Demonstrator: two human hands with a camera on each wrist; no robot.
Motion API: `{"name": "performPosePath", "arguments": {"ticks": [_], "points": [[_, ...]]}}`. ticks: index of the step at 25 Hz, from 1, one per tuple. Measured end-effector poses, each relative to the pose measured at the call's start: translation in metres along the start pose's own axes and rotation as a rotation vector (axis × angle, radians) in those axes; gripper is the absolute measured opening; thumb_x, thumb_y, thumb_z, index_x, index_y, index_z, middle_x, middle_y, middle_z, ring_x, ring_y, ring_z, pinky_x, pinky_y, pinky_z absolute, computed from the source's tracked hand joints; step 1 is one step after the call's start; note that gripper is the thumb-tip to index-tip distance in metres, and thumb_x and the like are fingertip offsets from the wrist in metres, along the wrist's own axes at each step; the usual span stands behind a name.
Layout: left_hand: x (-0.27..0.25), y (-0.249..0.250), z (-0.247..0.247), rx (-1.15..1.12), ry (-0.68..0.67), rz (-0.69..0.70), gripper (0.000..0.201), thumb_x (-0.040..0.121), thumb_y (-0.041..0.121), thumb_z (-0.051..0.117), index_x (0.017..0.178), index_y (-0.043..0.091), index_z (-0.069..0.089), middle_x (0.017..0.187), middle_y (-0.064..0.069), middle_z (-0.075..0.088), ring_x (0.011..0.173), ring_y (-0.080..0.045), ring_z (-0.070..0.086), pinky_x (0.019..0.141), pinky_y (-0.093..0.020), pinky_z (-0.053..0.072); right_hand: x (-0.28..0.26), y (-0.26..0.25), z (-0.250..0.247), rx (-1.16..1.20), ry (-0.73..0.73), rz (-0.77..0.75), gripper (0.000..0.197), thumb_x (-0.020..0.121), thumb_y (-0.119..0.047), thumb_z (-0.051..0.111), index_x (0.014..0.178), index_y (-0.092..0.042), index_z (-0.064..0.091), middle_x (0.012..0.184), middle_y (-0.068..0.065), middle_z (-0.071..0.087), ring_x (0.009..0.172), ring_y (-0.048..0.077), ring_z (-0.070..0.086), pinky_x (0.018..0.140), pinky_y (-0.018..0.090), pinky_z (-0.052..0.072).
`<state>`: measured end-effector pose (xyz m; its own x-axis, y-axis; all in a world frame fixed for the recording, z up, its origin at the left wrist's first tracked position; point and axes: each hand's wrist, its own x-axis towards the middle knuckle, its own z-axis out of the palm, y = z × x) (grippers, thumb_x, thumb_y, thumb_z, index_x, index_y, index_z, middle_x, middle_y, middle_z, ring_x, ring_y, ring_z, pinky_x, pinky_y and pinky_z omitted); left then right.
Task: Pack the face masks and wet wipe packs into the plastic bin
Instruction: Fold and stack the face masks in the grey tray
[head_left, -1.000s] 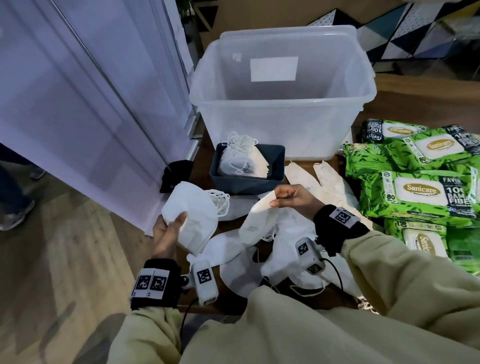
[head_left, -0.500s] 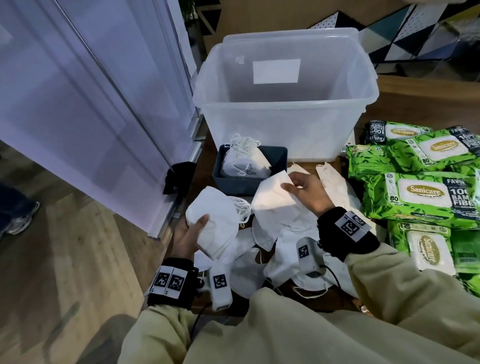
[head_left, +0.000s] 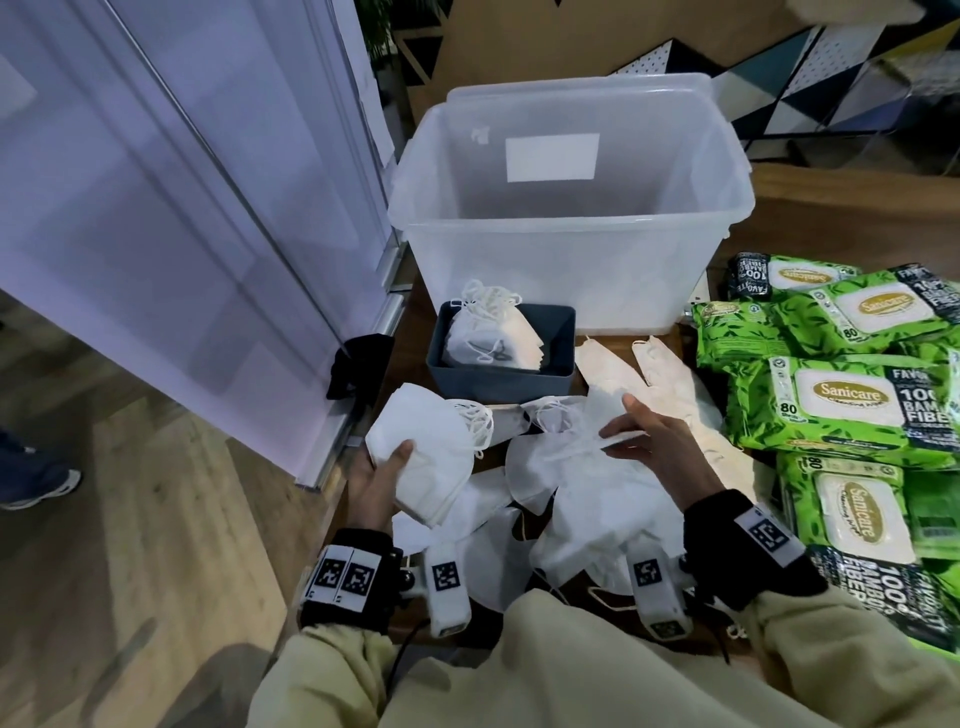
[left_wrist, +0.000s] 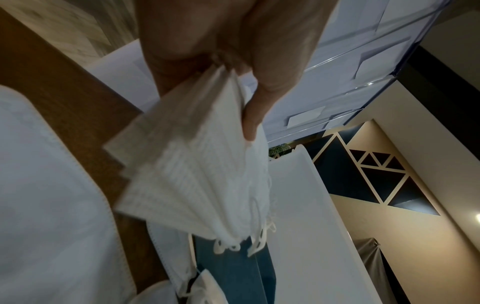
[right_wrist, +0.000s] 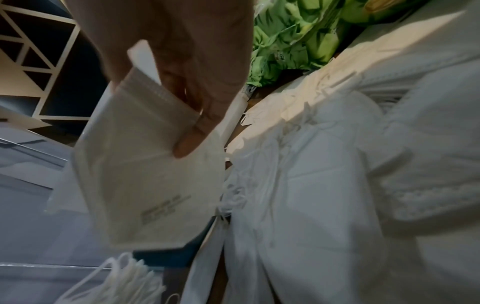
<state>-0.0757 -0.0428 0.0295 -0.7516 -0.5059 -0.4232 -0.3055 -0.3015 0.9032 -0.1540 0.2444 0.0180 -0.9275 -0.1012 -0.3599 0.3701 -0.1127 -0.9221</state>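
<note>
My left hand (head_left: 382, 475) grips a stack of folded white face masks (head_left: 423, 457), thumb on top; the left wrist view shows the same stack (left_wrist: 197, 181) fanned out below the fingers. My right hand (head_left: 641, 441) pinches a single white mask (head_left: 582, 447) over the loose pile of masks (head_left: 587, 519) on the table; in the right wrist view that mask (right_wrist: 145, 170) hangs from thumb and fingers. The clear plastic bin (head_left: 566, 228) stands behind, nothing visible inside. Green wet wipe packs (head_left: 852, 400) lie stacked at the right.
A small dark blue tray (head_left: 498, 379) holding more masks sits in front of the bin. Two beige masks (head_left: 623, 369) lie beside it. A white partition (head_left: 156, 208) borders the table's left edge, with wooden floor (head_left: 130, 545) below. A black object (head_left: 358, 364) hangs at the table's corner.
My left hand carried its stack of masks to the right, closer to the pile. My right hand moved its single mask down and to the right over the pile.
</note>
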Motion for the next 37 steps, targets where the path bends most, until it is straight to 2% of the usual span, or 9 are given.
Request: {"name": "performPosePath", "arguments": {"ticks": [4, 8, 10, 13, 16, 22, 31, 35, 37], "points": [[0.005, -0.002, 0.014, 0.010, 0.055, -0.011, 0.040, 0.085, 0.013, 0.066, 0.123, 0.013, 0.052, 0.120, -0.010, 0.061, 0.109, -0.028, 0.058, 0.095, -0.051, 0.048, -0.005, -0.008, 0.011, 0.053, 0.034, -0.245, 0.022, 0.087, -0.006, 0.060, 0.071, -0.016, 0.071, 0.086, -0.003, 0.072, 0.079, 0.009, 0.060, 0.076, 0.021, 0.046], [0.004, -0.004, 0.035, -0.016, 0.032, -0.013, 0.039, 0.084, 0.013, 0.068, 0.119, 0.011, 0.053, 0.119, -0.010, 0.062, 0.111, -0.031, 0.059, 0.095, -0.053, 0.048, -0.004, -0.013, 0.056, -0.050, -0.174, -0.447, 0.030, 0.079, 0.012, 0.063, 0.085, -0.017, 0.067, 0.089, -0.013, 0.072, 0.052, 0.002, 0.040, 0.055, 0.010, 0.041], [0.000, -0.002, 0.043, -0.061, 0.008, -0.033, 0.042, 0.085, 0.013, 0.066, 0.125, 0.009, 0.051, 0.120, -0.010, 0.062, 0.109, -0.030, 0.060, 0.096, -0.051, 0.047, -0.005, -0.005, 0.078, -0.119, -0.286, -0.413, 0.033, 0.078, 0.016, 0.061, 0.086, -0.016, 0.064, 0.082, -0.018, 0.069, 0.056, -0.003, 0.050, 0.064, 0.009, 0.041], [-0.002, 0.001, 0.046, -0.088, 0.024, -0.022, 0.039, 0.092, 0.016, 0.057, 0.129, 0.010, 0.047, 0.125, -0.015, 0.058, 0.111, -0.034, 0.058, 0.098, -0.052, 0.045, -0.008, 0.004, 0.095, -0.249, -0.371, -0.429, 0.031, 0.077, 0.018, 0.059, 0.087, -0.011, 0.063, 0.102, -0.002, 0.066, 0.089, -0.005, 0.062, 0.076, 0.011, 0.046], [-0.004, 0.002, 0.045, -0.135, 0.047, -0.021, 0.039, 0.096, 0.020, 0.050, 0.132, 0.006, 0.045, 0.130, -0.020, 0.055, 0.116, -0.037, 0.055, 0.100, -0.055, 0.043, -0.008, 0.004, 0.103, -0.371, -0.359, -0.518, 0.022, 0.076, 0.018, 0.060, 0.093, 0.004, 0.063, 0.108, 0.014, 0.063, 0.070, -0.016, 0.057, 0.063, 0.004, 0.042], [-0.005, 0.002, 0.050, -0.185, 0.018, -0.088, 0.044, 0.097, 0.026, 0.047, 0.136, 0.007, 0.042, 0.130, -0.017, 0.056, 0.115, -0.037, 0.056, 0.097, -0.056, 0.045, -0.012, 0.008, 0.106, -0.460, -0.274, -0.514, 0.021, 0.078, 0.001, 0.066, 0.097, -0.008, 0.064, 0.105, 0.000, 0.066, 0.089, 0.010, 0.062, 0.081, 0.035, 0.055], [-0.002, 0.002, 0.054, -0.055, -0.019, -0.011, 0.042, 0.092, 0.022, 0.057, 0.129, 0.005, 0.048, 0.123, -0.013, 0.061, 0.107, -0.030, 0.060, 0.092, -0.047, 0.049, -0.020, -0.001, 0.106, -0.558, -0.382, -0.513, 0.025, 0.080, -0.001, 0.067, 0.105, -0.004, 0.063, 0.108, 0.005, 0.066, 0.095, 0.014, 0.059, 0.076, 0.007, 0.045], [0.004, 0.002, 0.043, -0.060, 0.000, -0.004, 0.041, 0.090, 0.019, 0.060, 0.129, 0.009, 0.050, 0.123, -0.015, 0.061, 0.110, -0.034, 0.059, 0.092, -0.056, 0.048, -0.020, -0.006, 0.088, -0.383, -0.521, -0.359, 0.016, 0.085, -0.001, 0.062, 0.098, -0.010, 0.064, 0.102, 0.001, 0.067, 0.084, 0.008, 0.065, 0.077, 0.017, 0.053], [0.006, 0.005, 0.039, -0.066, -0.009, 0.014, 0.042, 0.090, 0.018, 0.060, 0.130, 0.008, 0.049, 0.122, -0.013, 0.061, 0.109, -0.031, 0.058, 0.085, -0.046, 0.052, -0.015, -0.004, 0.075, -0.294, -0.472, -0.246, 0.011, 0.088, -0.006, 0.060, 0.094, -0.015, 0.063, 0.096, 0.004, 0.068, 0.074, 0.006, 0.068, 0.068, 0.024, 0.056]]}}
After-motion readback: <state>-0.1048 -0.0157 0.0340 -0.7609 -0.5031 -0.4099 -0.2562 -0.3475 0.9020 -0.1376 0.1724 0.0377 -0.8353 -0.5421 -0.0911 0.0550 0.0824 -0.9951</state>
